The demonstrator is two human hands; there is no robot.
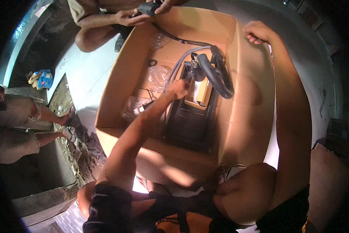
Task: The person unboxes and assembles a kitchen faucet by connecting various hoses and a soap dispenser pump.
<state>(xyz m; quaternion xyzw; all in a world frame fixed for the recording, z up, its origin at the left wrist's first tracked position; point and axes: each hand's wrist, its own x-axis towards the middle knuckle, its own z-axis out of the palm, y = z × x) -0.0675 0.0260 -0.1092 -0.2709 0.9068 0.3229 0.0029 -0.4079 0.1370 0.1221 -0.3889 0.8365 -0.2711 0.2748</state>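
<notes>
blue and yellow bundle [41, 79] lies on the ground at far left | seated person in khaki shorts [12, 128] at left edge, sandalled feet [68, 123] beside a strip of rubble [71, 153] | second person [100, 23] crouches at the top | pale concrete floor [87, 73] | white patterned sheet [67, 221] bottom left

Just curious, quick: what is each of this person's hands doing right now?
Left hand: deep in the cardboard box, on the black device; grip unclear.
Right hand: curled over the box's rim.
</notes>
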